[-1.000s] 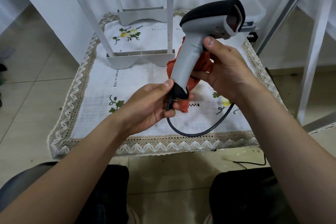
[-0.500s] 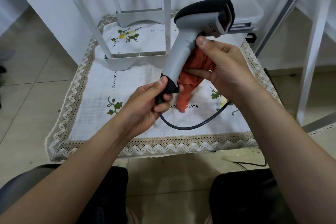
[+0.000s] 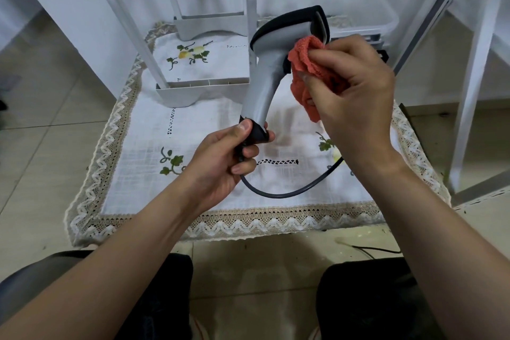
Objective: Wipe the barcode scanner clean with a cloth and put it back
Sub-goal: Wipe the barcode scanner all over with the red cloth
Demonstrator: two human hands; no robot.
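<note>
A grey barcode scanner (image 3: 263,83) with a black top and black base is held upright above a low cloth-covered table (image 3: 193,130). My left hand (image 3: 223,157) grips the black base of its handle, where the dark cable (image 3: 289,193) comes out and loops to the right. My right hand (image 3: 356,91) holds a bunched orange cloth (image 3: 306,63) and presses it against the underside of the scanner's head, by the trigger. Part of the cloth hangs below my fingers.
A white embroidered tablecloth with a lace border covers the table. White stand legs and their base (image 3: 182,91) rest on its far half. A clear plastic bin (image 3: 364,19) sits behind the scanner. White frame legs (image 3: 474,85) stand at the right. My knees are below.
My right hand has slid the orange cloth up from the scanner's handle to under its head. The scanner has turned a little, its window facing further away. My left hand keeps its grip.
</note>
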